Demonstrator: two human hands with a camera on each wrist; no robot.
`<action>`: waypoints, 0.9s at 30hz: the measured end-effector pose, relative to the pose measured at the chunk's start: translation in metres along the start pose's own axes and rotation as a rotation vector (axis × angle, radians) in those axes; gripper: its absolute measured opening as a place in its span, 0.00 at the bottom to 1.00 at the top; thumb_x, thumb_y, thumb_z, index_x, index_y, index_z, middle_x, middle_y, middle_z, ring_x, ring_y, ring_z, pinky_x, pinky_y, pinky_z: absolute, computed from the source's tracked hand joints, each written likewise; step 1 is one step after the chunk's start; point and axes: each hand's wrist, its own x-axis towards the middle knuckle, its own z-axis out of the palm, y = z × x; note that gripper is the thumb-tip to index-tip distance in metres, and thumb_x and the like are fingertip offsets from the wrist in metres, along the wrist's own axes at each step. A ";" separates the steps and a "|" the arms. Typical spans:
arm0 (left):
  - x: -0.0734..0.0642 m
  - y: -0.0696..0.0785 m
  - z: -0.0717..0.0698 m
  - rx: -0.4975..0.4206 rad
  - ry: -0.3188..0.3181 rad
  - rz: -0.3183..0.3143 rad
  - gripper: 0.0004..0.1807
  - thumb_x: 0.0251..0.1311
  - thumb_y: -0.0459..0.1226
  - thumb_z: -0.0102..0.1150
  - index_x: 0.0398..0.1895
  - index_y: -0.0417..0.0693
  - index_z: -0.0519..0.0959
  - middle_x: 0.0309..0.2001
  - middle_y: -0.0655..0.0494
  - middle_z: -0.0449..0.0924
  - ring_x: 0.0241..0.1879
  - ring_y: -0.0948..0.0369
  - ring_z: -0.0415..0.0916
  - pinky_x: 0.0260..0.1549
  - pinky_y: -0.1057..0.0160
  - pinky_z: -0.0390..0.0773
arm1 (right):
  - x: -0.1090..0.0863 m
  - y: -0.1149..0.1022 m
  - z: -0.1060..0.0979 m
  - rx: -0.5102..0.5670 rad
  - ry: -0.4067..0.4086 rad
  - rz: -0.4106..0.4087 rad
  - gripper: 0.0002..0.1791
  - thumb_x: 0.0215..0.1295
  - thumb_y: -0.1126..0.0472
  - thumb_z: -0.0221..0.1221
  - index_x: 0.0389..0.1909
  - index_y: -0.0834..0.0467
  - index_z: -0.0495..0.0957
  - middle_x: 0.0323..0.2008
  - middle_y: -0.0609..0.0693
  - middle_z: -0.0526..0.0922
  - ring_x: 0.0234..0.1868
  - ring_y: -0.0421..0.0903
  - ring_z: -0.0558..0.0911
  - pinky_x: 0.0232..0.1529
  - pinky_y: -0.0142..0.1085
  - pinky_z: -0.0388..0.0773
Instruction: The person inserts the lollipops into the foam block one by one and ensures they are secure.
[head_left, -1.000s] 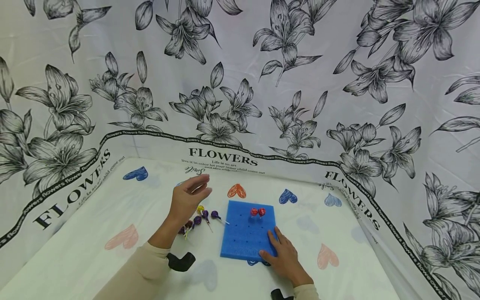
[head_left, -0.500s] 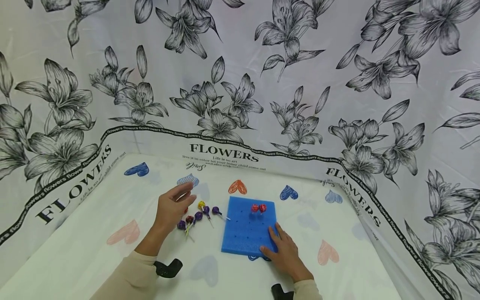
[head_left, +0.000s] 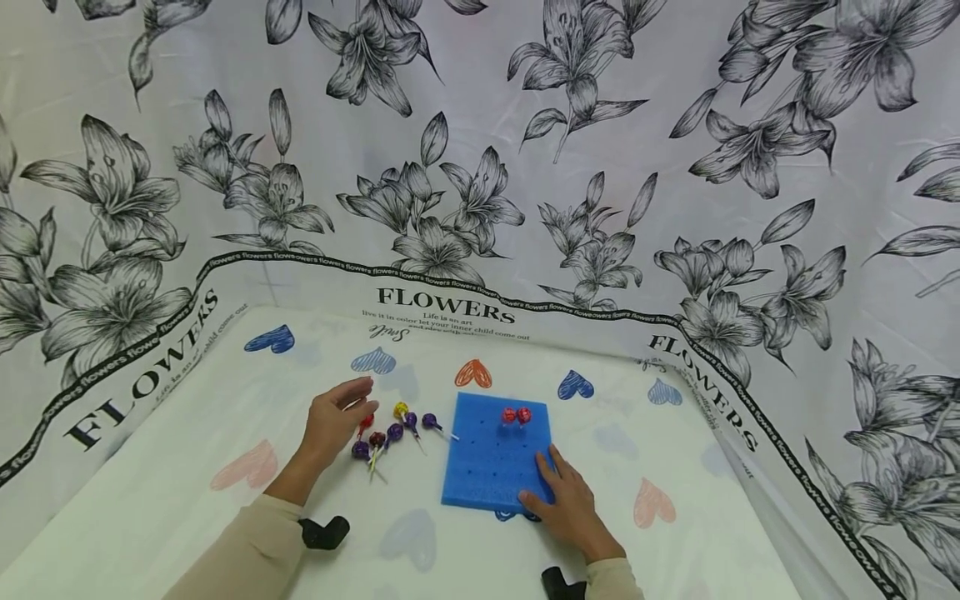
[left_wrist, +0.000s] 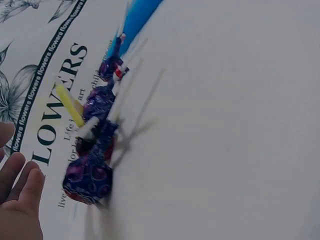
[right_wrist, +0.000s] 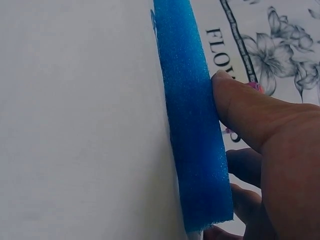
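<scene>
My left hand is above the table at the left end of a group of lollipops, fingers extended and nothing between them. Closest to it are a red lollipop and a purple lollipop, with a dark red one alongside. A yellow lollipop lies farther back among more purple ones. My right hand rests spread on the front right corner of a blue foam block, its thumb touching the block's edge. Two red lollipops stand in the block, which has rows of small holes.
One purple lollipop has its stick reaching over the block's left edge. The white tablecloth carries printed hearts. A flower-print curtain hangs behind and at both sides. Black wrist mounts sit below the hands.
My left hand has moved left and lower, from over the lollipops to their left side, uncovering several of them. The right hand stays on the block.
</scene>
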 end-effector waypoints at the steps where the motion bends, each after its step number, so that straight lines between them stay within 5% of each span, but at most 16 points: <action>1: 0.000 -0.005 -0.001 0.019 -0.010 -0.015 0.24 0.59 0.29 0.64 0.59 0.32 0.73 0.58 0.36 0.73 0.59 0.48 0.71 0.53 0.68 0.71 | 0.000 0.000 0.000 0.002 -0.002 -0.001 0.45 0.63 0.38 0.58 0.72 0.60 0.58 0.73 0.62 0.50 0.69 0.68 0.52 0.62 0.68 0.50; 7: -0.004 -0.020 -0.007 0.072 -0.029 -0.060 0.25 0.59 0.27 0.63 0.60 0.30 0.72 0.58 0.36 0.73 0.59 0.45 0.71 0.48 0.73 0.73 | -0.002 -0.003 0.000 0.001 -0.011 0.015 0.45 0.63 0.38 0.58 0.73 0.59 0.58 0.73 0.61 0.50 0.70 0.68 0.52 0.62 0.67 0.50; 18: -0.001 -0.023 -0.010 0.178 0.031 -0.136 0.24 0.59 0.26 0.62 0.60 0.32 0.73 0.59 0.38 0.73 0.58 0.46 0.72 0.46 0.76 0.74 | 0.001 -0.001 0.001 -0.011 0.006 0.008 0.45 0.62 0.37 0.59 0.73 0.59 0.58 0.73 0.61 0.51 0.69 0.68 0.52 0.62 0.67 0.51; 27: 0.001 -0.037 -0.008 0.424 0.050 -0.170 0.22 0.59 0.28 0.61 0.59 0.37 0.76 0.56 0.39 0.76 0.57 0.46 0.73 0.54 0.52 0.73 | -0.001 0.000 0.001 -0.016 0.022 -0.023 0.45 0.63 0.38 0.58 0.72 0.61 0.60 0.72 0.63 0.52 0.69 0.69 0.54 0.61 0.67 0.53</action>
